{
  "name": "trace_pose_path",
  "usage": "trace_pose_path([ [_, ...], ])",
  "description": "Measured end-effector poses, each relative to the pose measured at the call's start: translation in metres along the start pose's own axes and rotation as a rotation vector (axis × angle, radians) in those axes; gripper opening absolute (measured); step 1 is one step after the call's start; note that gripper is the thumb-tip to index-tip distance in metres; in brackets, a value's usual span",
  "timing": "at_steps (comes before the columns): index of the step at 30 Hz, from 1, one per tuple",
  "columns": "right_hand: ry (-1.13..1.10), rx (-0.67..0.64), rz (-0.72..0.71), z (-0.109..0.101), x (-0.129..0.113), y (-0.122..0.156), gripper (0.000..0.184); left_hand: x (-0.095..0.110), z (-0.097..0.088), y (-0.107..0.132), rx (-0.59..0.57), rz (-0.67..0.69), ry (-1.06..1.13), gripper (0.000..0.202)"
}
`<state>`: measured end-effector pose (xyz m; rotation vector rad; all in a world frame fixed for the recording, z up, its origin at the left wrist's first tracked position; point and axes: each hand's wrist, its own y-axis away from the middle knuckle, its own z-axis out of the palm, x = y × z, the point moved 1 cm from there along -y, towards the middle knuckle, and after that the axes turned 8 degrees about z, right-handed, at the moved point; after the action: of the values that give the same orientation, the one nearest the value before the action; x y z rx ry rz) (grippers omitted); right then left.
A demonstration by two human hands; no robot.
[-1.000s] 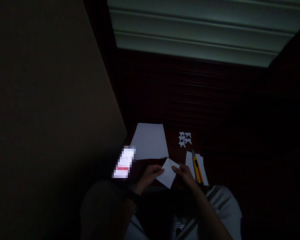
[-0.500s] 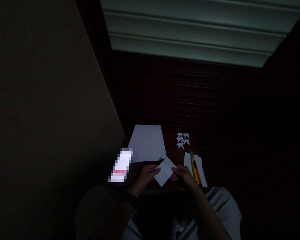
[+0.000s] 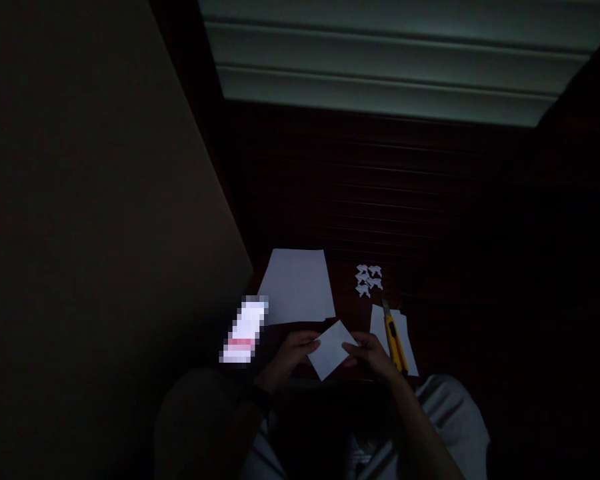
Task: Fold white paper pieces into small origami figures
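A small square of white paper is held between my two hands, turned so that one corner points away from me. My left hand pinches its left corner, thumb on top and fingers underneath. At the right corner, my right hand grips it the same way. Just beyond the hands lies a large white sheet of paper on the dark table. Several small folded paper figures sit in a cluster at the back right. Fine creases on the square are hard to make out in the dim light.
A yellow utility knife, blade out, rests on white paper pieces beside my right hand. A lit, blurred screen is at the left. A wall rises along the left; pale slats hang above.
The paper square has tilted slightly and come a little nearer to me, both hands still holding it. The view has shifted a little; the other things lie as before.
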<state>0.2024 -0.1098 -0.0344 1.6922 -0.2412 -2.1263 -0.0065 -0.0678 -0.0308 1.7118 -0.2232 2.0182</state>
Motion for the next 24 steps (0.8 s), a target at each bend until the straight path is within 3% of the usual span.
trace_pose_path([
  [14,0.099,-0.104,0.063,-0.0003,-0.0019,-0.0008,0.046,0.0051,-0.001,-0.001,-0.024,0.023,-0.037,0.043],
  [19,0.004,-0.087,0.056,-0.0041,-0.002,-0.0012,0.051,0.0067,-0.0012,0.0,-0.066,-0.01,0.029,0.045],
  [24,-0.04,-0.086,0.075,-0.01,0.0025,-0.0022,0.043,0.0073,-0.0009,0.0009,-0.051,-0.005,0.044,0.042],
])
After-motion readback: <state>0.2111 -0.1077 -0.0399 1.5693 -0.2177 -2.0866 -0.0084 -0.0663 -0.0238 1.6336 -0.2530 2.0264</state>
